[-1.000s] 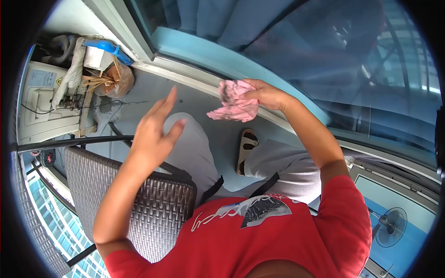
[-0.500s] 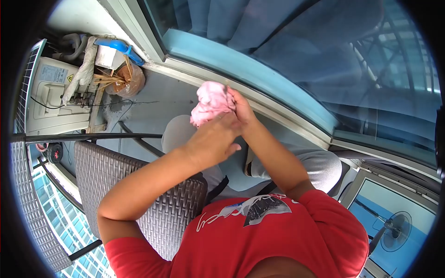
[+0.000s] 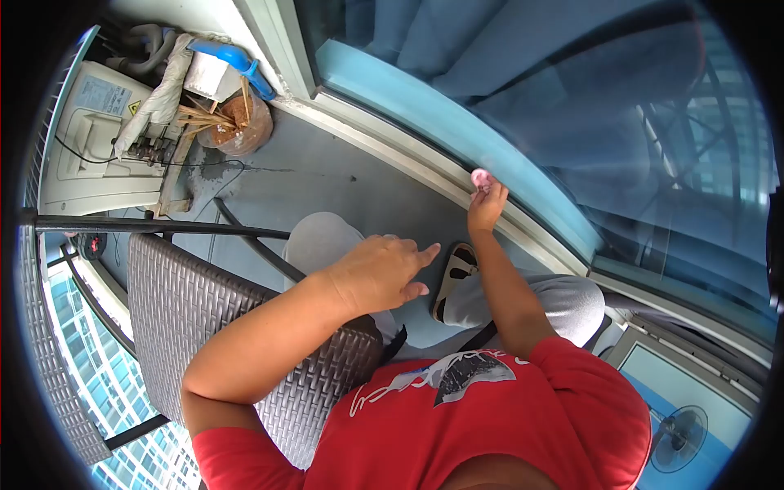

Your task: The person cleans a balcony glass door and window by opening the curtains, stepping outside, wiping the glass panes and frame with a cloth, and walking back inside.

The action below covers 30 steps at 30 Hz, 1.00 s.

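Note:
My right hand (image 3: 487, 208) grips a pink cloth (image 3: 481, 180), only a small crumpled part of which shows past the fingers. It is at the lower edge of the glass door (image 3: 539, 196), beside the pale frame. My left hand (image 3: 380, 273) holds nothing and hovers over my lap, back up. Its index finger and thumb are stretched apart, while the other fingers bend partly out of sight. Grey trousers cover my knees (image 3: 322, 245), and a sandalled foot (image 3: 457, 278) rests on the floor below.
A woven chair (image 3: 204, 302) stands at my left. Beyond it are an outdoor air-conditioner unit (image 3: 98, 155), a pot with dry stalks (image 3: 245, 131) and a blue-handled tool (image 3: 224, 55). The pale door track (image 3: 392, 151) runs diagonally ahead. A fan (image 3: 679, 437) shows at the lower right.
The cloth was bunched between both hands. My left hand has let go of it, and my right hand has carried it right to the door's lower edge.

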Motion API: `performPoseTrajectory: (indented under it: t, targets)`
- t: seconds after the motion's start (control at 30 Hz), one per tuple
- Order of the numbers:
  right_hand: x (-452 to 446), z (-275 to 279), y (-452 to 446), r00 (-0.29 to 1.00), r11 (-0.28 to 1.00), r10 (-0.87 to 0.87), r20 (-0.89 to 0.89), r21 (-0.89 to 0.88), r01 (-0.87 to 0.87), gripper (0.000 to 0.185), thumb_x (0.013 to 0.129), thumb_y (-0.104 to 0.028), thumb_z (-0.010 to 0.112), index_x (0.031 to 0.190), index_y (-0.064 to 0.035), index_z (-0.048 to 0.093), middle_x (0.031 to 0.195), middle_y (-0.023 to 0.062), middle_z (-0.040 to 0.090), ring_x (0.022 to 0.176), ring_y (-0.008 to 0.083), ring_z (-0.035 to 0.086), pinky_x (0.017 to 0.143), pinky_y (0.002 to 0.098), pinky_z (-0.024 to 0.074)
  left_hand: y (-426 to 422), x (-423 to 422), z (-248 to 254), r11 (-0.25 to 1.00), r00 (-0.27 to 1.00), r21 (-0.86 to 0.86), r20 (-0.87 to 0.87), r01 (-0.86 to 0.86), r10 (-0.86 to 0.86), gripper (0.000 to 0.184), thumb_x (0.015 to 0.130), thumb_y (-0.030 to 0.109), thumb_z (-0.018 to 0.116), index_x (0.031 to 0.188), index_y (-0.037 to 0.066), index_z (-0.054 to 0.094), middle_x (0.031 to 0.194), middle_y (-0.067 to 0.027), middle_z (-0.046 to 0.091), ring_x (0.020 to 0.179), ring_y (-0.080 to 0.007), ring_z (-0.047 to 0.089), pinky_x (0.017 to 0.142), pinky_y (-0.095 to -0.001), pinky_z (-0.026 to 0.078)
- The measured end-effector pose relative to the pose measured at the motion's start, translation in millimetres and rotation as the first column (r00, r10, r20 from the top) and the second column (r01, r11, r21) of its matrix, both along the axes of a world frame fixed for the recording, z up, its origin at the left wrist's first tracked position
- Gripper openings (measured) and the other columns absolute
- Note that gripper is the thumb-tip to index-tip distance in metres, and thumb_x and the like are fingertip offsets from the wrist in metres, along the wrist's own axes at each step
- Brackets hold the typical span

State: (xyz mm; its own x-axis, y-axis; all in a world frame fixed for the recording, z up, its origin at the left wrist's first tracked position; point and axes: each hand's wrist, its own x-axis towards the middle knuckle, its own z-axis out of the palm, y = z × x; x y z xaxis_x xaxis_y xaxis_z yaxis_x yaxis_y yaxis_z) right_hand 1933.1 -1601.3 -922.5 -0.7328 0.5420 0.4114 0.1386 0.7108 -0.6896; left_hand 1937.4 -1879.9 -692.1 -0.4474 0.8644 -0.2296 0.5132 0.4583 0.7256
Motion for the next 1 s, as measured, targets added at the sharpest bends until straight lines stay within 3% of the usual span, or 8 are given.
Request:
performPoseTrajectory:
  t: [0.07,0.23,0.33,0.5,0.6,0.67,0.77,1.0]
  targets:
    - [-8.7,-20.2,-5.1,0.988,0.887,-0.022,0.153,0.460,-0.051,0.029,0.074,0.001,0.054,0.101,-0.0056,0.061,0.094,0.0127,0.057,0.095,0.0337,0.052,0.084,0.0446,0.0401,0.6,-1.6,3.9,1.000,0.999,-0.011,0.038,-0.006,0.007,0.058,0.080,0.026,0.065,0.129,0.001,0.046,0.095,-0.0133,0.060,0.095,-0.0295,0.057,0.085,-0.0389,0.045]
    - [-37.8,-40.1,-42.5,0.982,0.937,-0.100,0.162,0.347,0.038,0.030,0.071,0.001,0.058,0.100,-0.0046,0.062,0.096,0.0129,0.058,0.097,0.0335,0.053,0.085,0.0444,0.0381,-0.6,-1.2,6.2,1.000,1.000,0.018,0.024,0.013,-0.014,0.060,0.081,0.027,0.064,0.132,0.001,0.043,0.096,-0.0122,0.060,0.099,-0.0270,0.056,0.089,-0.0403,0.042]
    - [-81.7,-44.6,-102.2,0.914,0.888,0.405,0.017,0.233,-0.397,0.029,0.072,0.002,0.057,0.099,-0.0047,0.061,0.096,0.0098,0.059,0.095,0.0308,0.054,0.082,0.0424,0.0405,-0.8,-1.6,1.8,1.000,1.000,0.024,0.020,0.012,-0.012,0.059,0.082,0.026,0.063,0.131,0.001,0.044,0.095,-0.0123,0.061,0.101,-0.0272,0.056,0.090,-0.0420,0.042]
    - [-202.2,25.9,-236.0,0.803,0.803,0.586,-0.108,0.206,-0.559,0.036,0.069,0.001,0.060,0.102,-0.0135,0.063,0.091,0.0066,0.052,0.087,0.0279,0.054,0.069,0.0400,0.0474,-5.1,-15.7,6.5,0.998,0.999,-0.038,0.008,-0.050,0.050,0.063,0.080,0.025,0.063,0.132,-0.004,0.040,0.090,-0.0132,0.062,0.100,-0.0279,0.056,0.091,-0.0434,0.041]
    - [-222.9,17.3,-251.6,0.804,0.780,0.592,-0.050,0.284,-0.557,0.032,0.075,-0.003,0.056,0.106,-0.0075,0.061,0.097,0.0087,0.052,0.090,0.0282,0.053,0.074,0.0380,0.0472,-5.0,-18.6,12.2,0.994,0.995,-0.058,0.035,-0.088,0.090,0.068,0.079,0.023,0.064,0.132,-0.009,0.035,0.087,-0.0152,0.062,0.098,-0.0295,0.057,0.093,-0.0452,0.041]
    - [-221.6,-9.9,-251.0,0.815,0.627,0.556,0.164,0.560,-0.541,0.029,0.080,-0.010,0.051,0.107,-0.0011,0.057,0.102,0.0097,0.051,0.097,0.0252,0.052,0.079,0.0368,0.0447,-4.8,-20.6,13.0,0.991,0.991,-0.057,0.052,-0.124,0.127,0.071,0.078,0.023,0.064,0.132,-0.011,0.032,0.086,-0.0163,0.061,0.096,-0.0305,0.058,0.095,-0.0461,0.041]
    - [-217.8,-28.0,-252.9,0.765,0.558,0.478,0.433,0.523,-0.644,0.036,0.082,-0.013,0.049,0.114,0.0041,0.053,0.106,0.0104,0.051,0.102,0.0231,0.050,0.085,0.0348,0.0395,-4.4,-19.3,10.8,0.991,0.992,-0.090,0.066,-0.101,0.108,0.072,0.078,0.022,0.064,0.132,-0.013,0.031,0.085,-0.0186,0.061,0.095,-0.0319,0.058,0.096,-0.0475,0.040]
    - [-204.4,-20.5,-212.6,0.646,0.424,0.455,0.613,0.489,-0.762,0.033,0.080,-0.010,0.051,0.111,0.0021,0.052,0.107,0.0123,0.052,0.101,0.0261,0.052,0.083,0.0377,0.0423,-7.4,-17.0,7.2,0.995,0.994,0.001,0.035,-0.102,0.102,0.069,0.079,0.022,0.064,0.135,-0.004,0.034,0.088,-0.0154,0.060,0.094,-0.0310,0.057,0.097,-0.0494,0.039]
